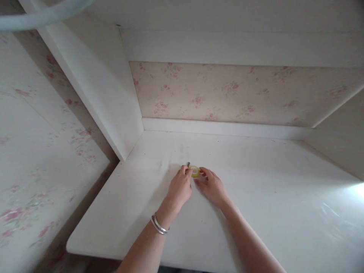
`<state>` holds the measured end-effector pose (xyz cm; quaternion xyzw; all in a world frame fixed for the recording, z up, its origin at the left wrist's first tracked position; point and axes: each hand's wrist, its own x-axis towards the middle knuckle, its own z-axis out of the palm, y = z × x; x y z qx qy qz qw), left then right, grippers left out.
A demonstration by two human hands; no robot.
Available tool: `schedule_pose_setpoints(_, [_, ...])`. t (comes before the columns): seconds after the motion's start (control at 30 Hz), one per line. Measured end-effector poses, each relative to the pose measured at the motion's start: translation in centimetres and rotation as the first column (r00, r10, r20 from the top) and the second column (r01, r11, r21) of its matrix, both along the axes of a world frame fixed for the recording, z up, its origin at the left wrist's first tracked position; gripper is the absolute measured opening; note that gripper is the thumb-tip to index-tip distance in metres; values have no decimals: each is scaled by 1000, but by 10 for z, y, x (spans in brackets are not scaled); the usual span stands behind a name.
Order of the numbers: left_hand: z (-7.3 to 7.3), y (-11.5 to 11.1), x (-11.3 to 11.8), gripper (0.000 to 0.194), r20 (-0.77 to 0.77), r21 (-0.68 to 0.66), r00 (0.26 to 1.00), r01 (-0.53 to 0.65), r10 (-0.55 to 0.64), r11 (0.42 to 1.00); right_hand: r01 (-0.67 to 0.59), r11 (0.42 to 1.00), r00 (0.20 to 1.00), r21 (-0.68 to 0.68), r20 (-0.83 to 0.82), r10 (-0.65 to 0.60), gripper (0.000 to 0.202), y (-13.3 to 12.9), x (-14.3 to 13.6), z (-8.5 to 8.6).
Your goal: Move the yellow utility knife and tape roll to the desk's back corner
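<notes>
A small round thing with a yellow rim and a whitish middle [195, 171] is between my two hands, low over the white desk top [250, 216]. It looks like a tape roll or tape measure, but its kind is not clear. A short dark grey piece [188, 164] sticks up at its left, by my fingertips. My left hand [180, 184], with silver bangles [159, 224] at the wrist, is closed on the left side of the yellow round thing. At its right rim are the bent fingertips of my right hand [212, 186]; the thumb is apart from them.
A white upright panel [99, 83] borders the desk on the left, and a low white ledge [227, 127] runs along the back. Overhead is a white shelf [227, 47]. Flowered wallpaper [187, 91] covers the wall behind. A pale curved bar [45, 17] crosses the upper left.
</notes>
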<state>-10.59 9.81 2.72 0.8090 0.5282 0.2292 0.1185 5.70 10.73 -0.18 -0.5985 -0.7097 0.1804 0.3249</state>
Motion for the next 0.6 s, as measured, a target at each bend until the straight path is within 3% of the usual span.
schedule_pose_setpoints(0.2, [-13,27,-17,51,67,27,997,-30,28,999,5,999,1000,-51,16,-5,43,-3,3,1])
schedule_pose_setpoints(0.37, [-22,70,-52,48,62,80,997,-43,38,996,-111,994,990,-22,80,112,44,-5,2,5])
schedule_pose_setpoints(0.5, [-14,103,-88,43,57,101,997,-57,52,993,-183,983,963,-25,197,184,42,-9,2,11])
schedule_pose_setpoints(0.6, [-2,111,-102,40,63,122,997,-61,53,991,-236,972,936,-19,266,233,39,-13,3,14])
